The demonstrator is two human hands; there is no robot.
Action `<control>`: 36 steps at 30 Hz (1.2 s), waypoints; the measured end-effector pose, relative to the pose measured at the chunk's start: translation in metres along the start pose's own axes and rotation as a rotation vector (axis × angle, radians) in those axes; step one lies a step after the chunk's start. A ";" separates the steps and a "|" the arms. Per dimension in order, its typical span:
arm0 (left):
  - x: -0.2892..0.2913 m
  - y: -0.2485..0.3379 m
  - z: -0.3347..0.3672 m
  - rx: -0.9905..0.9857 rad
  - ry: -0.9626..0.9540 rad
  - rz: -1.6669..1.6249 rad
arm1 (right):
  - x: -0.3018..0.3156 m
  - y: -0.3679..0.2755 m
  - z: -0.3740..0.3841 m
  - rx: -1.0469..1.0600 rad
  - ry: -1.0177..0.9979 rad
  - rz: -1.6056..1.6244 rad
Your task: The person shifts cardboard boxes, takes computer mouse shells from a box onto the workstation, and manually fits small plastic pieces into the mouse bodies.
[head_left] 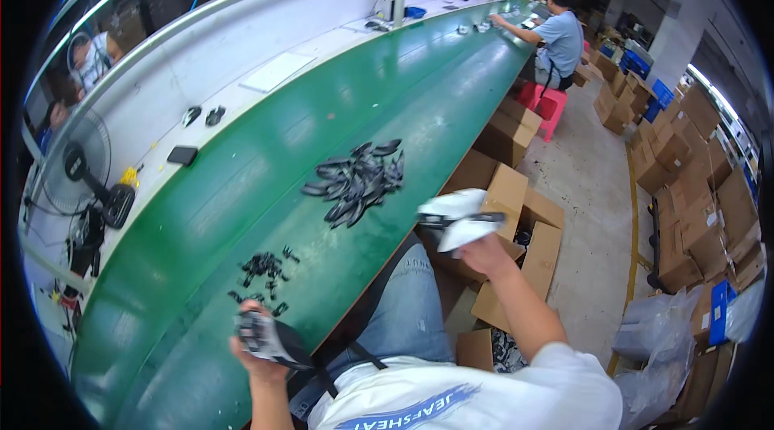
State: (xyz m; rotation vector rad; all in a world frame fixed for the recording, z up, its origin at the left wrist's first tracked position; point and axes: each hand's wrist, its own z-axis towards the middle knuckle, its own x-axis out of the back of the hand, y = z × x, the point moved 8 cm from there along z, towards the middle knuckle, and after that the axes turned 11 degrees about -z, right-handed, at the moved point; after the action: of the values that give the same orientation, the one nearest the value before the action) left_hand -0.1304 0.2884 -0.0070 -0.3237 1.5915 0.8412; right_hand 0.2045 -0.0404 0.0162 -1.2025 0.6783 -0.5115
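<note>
My left hand (260, 364) is closed around a black and grey curved plastic piece (274, 340) at the near edge of the green bench. Out to the right, over open cartons, my right hand (484, 256) grips white-and-black shell-like pieces (461, 219); motion blurs them, so I cannot tell their exact kind. A small heap of little black parts (262, 266) lies on the bench just beyond my left hand. Farther along sits a larger pile of dark, curved, elongated pieces (355, 182).
The long green bench (427, 112) runs away to the far right. An open carton (542, 257) stands beside my right forearm. A fan (97, 180) and black box (183, 156) are at the left. A co-worker (560, 39) sits on a pink stool (550, 108). Stacked cartons (685, 220) line the right.
</note>
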 end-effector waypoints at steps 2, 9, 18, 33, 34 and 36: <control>0.005 0.072 -0.002 -0.151 -0.125 0.079 | -0.087 0.000 0.053 0.245 -0.292 -0.614; 0.064 0.253 -0.079 -0.639 0.100 0.130 | -0.387 0.021 0.112 -0.264 -0.858 -0.169; 0.159 0.347 -0.166 -0.958 0.678 0.281 | -0.621 0.083 0.010 0.558 -1.216 -0.629; 0.151 0.393 -0.137 -0.889 1.123 1.584 | -0.663 0.127 -0.004 0.657 -0.965 -0.649; 0.152 0.390 -0.137 -0.937 1.092 1.565 | -0.663 0.128 0.000 0.643 -0.938 -0.670; 0.140 0.383 -0.139 -1.070 0.990 1.633 | -0.666 0.129 0.003 0.646 -0.952 -0.743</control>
State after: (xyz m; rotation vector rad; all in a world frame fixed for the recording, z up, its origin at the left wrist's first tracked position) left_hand -0.5078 0.4964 -0.0132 -0.0739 1.9496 3.2035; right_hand -0.2581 0.4552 0.0282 -0.8867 -0.7396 -0.6155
